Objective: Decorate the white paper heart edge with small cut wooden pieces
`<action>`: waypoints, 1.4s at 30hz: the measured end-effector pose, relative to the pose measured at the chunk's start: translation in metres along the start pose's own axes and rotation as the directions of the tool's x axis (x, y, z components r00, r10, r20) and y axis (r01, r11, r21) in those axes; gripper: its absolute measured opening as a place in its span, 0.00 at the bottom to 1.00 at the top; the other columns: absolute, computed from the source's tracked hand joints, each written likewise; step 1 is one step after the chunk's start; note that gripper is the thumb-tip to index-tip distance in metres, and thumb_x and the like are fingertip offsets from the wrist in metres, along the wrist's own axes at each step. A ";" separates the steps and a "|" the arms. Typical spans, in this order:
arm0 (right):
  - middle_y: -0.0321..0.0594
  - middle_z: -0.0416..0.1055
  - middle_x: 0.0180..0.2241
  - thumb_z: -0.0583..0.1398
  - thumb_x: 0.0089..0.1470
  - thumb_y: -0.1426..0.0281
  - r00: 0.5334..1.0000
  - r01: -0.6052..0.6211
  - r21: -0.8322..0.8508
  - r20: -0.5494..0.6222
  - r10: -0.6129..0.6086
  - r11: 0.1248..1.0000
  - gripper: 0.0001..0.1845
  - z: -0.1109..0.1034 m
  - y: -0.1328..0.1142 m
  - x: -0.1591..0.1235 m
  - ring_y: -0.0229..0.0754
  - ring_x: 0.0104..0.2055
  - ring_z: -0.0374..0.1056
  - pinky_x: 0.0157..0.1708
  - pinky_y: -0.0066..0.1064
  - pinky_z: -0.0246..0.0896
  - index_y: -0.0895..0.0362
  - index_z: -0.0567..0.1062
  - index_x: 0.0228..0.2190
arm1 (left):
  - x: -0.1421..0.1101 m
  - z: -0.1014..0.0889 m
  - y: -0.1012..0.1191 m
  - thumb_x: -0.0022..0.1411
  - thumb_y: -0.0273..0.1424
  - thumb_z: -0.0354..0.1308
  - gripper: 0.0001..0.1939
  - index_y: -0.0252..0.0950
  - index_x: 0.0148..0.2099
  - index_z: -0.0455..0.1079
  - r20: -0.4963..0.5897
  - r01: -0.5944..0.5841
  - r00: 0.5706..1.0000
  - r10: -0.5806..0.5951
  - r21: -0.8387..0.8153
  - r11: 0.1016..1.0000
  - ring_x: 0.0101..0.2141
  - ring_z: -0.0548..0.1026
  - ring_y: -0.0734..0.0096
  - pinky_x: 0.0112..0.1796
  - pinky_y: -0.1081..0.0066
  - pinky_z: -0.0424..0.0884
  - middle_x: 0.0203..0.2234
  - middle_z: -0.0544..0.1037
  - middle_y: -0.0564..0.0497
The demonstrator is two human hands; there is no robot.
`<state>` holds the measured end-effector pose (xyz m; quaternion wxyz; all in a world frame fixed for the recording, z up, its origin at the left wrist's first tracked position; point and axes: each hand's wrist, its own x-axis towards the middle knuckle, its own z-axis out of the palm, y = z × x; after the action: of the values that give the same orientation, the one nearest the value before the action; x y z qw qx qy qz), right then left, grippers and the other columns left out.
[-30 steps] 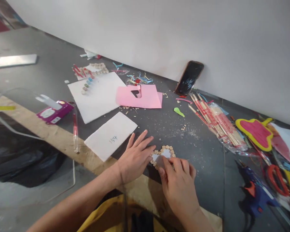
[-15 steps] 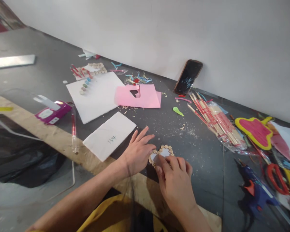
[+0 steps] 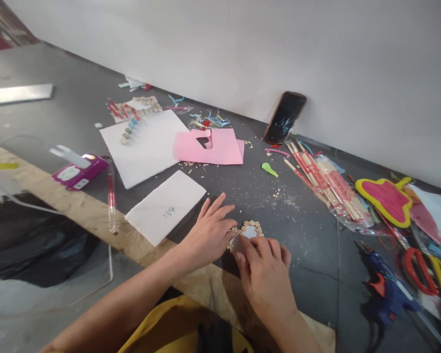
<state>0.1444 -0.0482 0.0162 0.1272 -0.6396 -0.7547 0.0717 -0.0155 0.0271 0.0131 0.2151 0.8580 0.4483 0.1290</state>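
Note:
A small heart-shaped white card edged with pale round beads or wooden slices lies near the table's front edge. My left hand rests at its left side, fingers spread, with the thumb side touching the beaded rim. Over the card's right and lower part, my right hand is closed, the index fingertip on the white middle and the thumb close to the lower edge. Those fingers hide much of the card, including its lower tip. Left of my left hand lies a white foam sheet marked with a handwritten number.
Pink paper with a cut-out overlaps a larger white board. A phone leans on the wall. At right are bagged chopsticks, a blue glue gun and red-handled scissors. A purple power strip sits left.
My right hand has shifted slightly left over the heart-shaped card. My left hand stays at the card's left rim, its fingers a little differently spread. The view has drifted slightly.

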 end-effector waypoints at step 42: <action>0.37 0.69 0.41 0.58 0.55 0.71 0.989 0.145 -0.028 -0.001 -0.145 0.989 0.10 -0.011 0.024 0.041 0.44 0.46 0.57 0.44 0.39 0.47 0.48 0.75 0.39 | 0.001 0.007 -0.009 0.62 0.22 0.45 0.14 0.33 0.43 0.71 -0.199 -0.074 0.978 0.065 -0.039 0.996 0.59 0.58 0.58 0.58 0.53 0.57 0.47 0.73 0.43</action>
<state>0.1646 -0.0040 0.0246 0.1244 -0.5849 -0.7999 0.0509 -0.0180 0.0307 0.0025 0.1846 0.8509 0.4340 0.2313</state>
